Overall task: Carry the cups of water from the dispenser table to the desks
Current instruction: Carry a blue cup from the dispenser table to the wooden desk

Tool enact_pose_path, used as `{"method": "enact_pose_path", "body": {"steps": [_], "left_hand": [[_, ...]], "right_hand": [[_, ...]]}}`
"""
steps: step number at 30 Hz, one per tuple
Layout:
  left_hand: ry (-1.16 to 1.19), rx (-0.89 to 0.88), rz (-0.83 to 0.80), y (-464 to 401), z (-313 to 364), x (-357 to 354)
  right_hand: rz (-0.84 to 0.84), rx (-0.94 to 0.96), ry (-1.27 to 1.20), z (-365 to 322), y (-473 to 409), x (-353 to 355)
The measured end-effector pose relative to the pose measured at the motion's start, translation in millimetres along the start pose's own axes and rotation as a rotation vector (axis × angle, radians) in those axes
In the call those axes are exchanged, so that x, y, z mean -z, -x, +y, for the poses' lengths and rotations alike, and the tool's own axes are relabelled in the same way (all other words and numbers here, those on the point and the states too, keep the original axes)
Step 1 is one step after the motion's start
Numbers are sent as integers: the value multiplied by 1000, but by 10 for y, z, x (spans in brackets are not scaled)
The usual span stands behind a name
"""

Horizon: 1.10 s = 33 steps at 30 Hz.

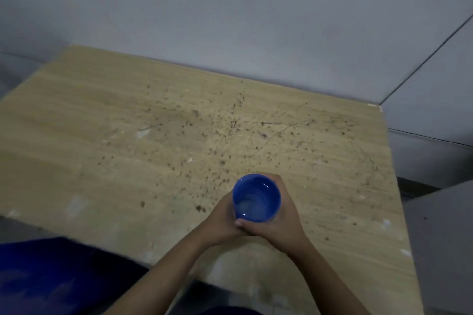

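A blue cup (256,198) with water in it is upright, low in the head view and right of centre. Both hands wrap it from opposite sides. My left hand (222,222) grips its left wall and my right hand (284,217) grips its right wall, thumbs meeting at the near side. The cup is over the near right part of a light wooden desk (128,148). Whether its base rests on the desk top is hidden by my hands.
The desk top is scratched and speckled with dark spots. A pale wall (230,7) stands right behind it. A blue object (46,276) lies below the desk's near left edge. Grey floor (440,238) shows at the right.
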State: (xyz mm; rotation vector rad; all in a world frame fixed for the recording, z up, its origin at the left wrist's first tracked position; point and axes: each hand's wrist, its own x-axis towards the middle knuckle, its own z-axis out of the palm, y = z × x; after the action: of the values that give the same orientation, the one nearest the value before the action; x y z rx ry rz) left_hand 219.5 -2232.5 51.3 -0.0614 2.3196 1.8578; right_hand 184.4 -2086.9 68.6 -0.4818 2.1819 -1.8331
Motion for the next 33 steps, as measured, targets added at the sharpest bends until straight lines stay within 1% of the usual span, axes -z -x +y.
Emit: {"method": "enact_pose_path", "body": {"steps": [4,9,12,16,19,21,24,27,33], "left_hand": [[2,0,-61,-468,3,274],[29,3,-67,-1014,-148,513],[32,-14,-22,-1338,-267,608],[89,-5,80,-1724,-383,653],[98,6,155,-1992,-378,682],[110,0,177,-2171,-365,719],[98,-14,190,-2426,-333,826],[52,-53,165,-2652,-274,950],[43,-78,132,-2994,-284,1101]], "right_hand": [[48,-22,39,49,-483,-62],[97,-32,74,129,-1025,-114],[126,-30,72,235,-1333,-97],[168,1,70,347,-1734,-30],[189,23,87,374,-2019,31],[203,37,96,396,-2203,68],[238,45,85,423,-2470,88],[278,57,102,472,-2710,84],[317,79,137,596,-3063,97]]}}
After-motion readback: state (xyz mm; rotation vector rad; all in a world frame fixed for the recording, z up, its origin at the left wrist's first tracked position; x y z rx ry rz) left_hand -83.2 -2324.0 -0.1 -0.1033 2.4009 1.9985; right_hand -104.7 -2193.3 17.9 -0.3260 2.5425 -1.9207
